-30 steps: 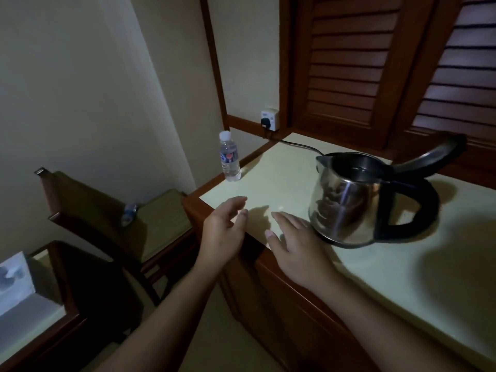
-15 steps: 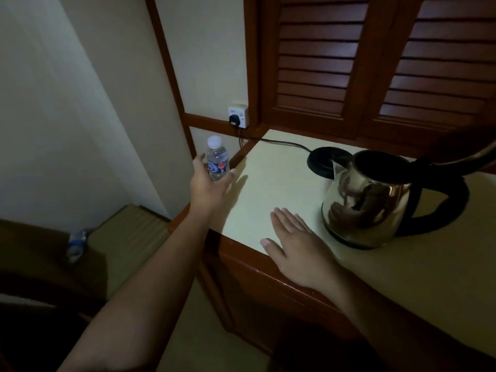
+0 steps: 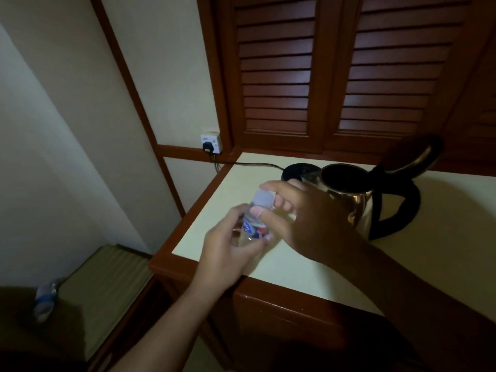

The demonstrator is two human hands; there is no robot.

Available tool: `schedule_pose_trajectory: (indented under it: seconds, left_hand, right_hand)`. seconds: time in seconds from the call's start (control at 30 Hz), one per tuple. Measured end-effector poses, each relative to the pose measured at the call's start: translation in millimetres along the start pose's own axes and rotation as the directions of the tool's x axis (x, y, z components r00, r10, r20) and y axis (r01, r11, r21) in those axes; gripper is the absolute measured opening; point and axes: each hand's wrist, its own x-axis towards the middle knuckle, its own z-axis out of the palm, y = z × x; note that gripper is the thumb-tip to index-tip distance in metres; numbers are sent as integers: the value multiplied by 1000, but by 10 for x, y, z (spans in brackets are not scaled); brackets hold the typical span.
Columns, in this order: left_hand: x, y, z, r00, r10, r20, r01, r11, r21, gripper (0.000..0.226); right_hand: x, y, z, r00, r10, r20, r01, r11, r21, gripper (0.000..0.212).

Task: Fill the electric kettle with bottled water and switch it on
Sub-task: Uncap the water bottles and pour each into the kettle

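Head view: the left hand (image 3: pixel 228 253) grips the bottle (image 3: pixel 253 224) by its body, just left of the kettle (image 3: pixel 349 200), neck tilted up toward it. The right hand (image 3: pixel 303 213), nearer the kettle, pinches the cap (image 3: pixel 264 197). The kettle's lid stands open; its left side is hidden behind the right hand, and the bottle's label is blurred.

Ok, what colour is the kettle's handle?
Black, on the steel kettle; the handle shows clearly in the head view.
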Motion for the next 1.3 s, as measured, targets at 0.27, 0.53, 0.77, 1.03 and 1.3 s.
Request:
schedule_pose_trajectory:
  seconds: [0.27,0.53,0.77,1.03,1.3]
  left_hand:
    - [-93,396,289,958,-28,284,77,984,-162,52]
    - [95,563,397,793,68,606,79,974,-212,43]
    - [192,556,481,728,113,677,102,958,-269,60]
    - [222,554,478,725,93,683,113,962,-250,59]
    - [393,681,308,893,-22,450,61,996,-72,59]
  right_hand:
    - [-42,62,-774,966,-52,252,102,977,-189,38]
    - [-264,208,-1180,891,-119,438,249,936,-250,31]
    - [-603,414,-1309,959,-110,260,142,984,-108,27]
    - [-879,403,-1393,996,-31,81,30,1000,10,38]
    - [-1321,889,-744,925,345,-161,-326,936,133,10]
